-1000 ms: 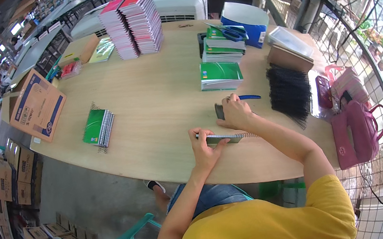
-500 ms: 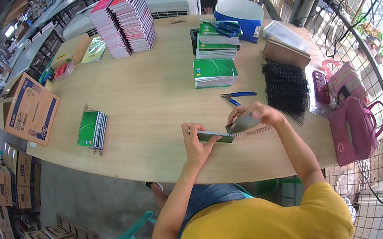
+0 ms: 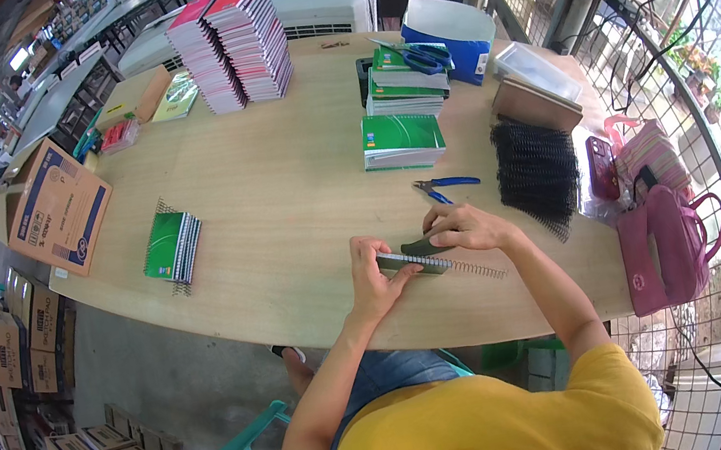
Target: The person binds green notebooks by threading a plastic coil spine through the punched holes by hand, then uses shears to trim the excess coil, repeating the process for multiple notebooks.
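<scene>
My left hand (image 3: pixel 374 272) is closed round a small notepad (image 3: pixel 411 261), held edge-up over the near side of the table. A thin spiral wire coil (image 3: pixel 479 269) runs along the notepad's edge and sticks out past its right end. My right hand (image 3: pixel 466 228) grips a dark green, flat, rounded piece (image 3: pixel 421 246) whose kind I cannot make out; it lies against the notepad's edge. Beyond my right hand lie blue-handled cutting pliers (image 3: pixel 447 184). To the left sits a small pile of green-covered spiral notepads (image 3: pixel 172 246), coils protruding at both ends.
Green notepads (image 3: pixel 401 139) are stacked toward the back, with blue-handled scissors (image 3: pixel 423 57) on top. A heap of black coils (image 3: pixel 536 162), a pink bag (image 3: pixel 656 252) and a phone (image 3: pixel 602 167) are on the right. Red-covered notebooks (image 3: pixel 249 43) and a carton (image 3: pixel 60 208) stand left.
My right hand has moved left and slightly down, bringing the dark green piece against the notepad. More coil shows along the notepad's edge, and less sticks out to the right.
</scene>
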Demonstrator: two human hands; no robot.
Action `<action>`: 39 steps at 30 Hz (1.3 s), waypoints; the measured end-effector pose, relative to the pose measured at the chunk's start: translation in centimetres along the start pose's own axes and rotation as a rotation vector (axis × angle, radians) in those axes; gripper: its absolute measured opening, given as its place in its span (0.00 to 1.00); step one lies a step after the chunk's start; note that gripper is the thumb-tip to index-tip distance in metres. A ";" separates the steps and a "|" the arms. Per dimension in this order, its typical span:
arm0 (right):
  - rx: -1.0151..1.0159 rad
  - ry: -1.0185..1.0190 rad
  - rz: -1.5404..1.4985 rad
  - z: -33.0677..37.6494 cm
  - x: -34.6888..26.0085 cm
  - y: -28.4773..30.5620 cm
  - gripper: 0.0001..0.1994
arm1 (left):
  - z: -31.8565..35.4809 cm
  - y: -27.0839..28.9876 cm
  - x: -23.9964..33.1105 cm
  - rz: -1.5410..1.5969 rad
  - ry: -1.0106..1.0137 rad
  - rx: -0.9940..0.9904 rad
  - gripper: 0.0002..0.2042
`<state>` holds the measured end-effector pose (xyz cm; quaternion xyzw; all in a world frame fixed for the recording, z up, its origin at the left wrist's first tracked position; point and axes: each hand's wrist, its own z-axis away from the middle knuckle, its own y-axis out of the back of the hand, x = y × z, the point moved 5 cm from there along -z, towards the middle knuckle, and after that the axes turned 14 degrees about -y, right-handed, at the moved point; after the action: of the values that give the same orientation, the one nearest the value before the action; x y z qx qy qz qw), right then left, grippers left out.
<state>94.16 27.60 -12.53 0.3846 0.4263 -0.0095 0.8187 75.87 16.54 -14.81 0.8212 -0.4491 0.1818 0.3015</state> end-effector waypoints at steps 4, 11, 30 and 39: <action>-0.177 0.253 -0.488 0.7 -1.9 0.5 0.19 | 0.4 -0.1 -0.4 0.018 0.089 -0.029 0.30; -0.076 0.145 -0.319 0.8 -2.5 0.2 0.21 | 2.2 2.6 -4.9 0.578 0.460 -0.021 0.10; 0.008 0.137 -0.244 -1.9 -2.8 -0.6 0.20 | 0.8 1.3 -5.2 0.760 0.498 0.024 0.18; 0.849 -0.171 0.611 -2.0 4.1 1.5 0.35 | -0.3 3.0 -2.6 0.790 0.547 0.100 0.25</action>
<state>95.90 31.21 -15.15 0.7867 0.1852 0.0265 0.5883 71.91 17.13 -15.10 0.5235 -0.6216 0.5129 0.2765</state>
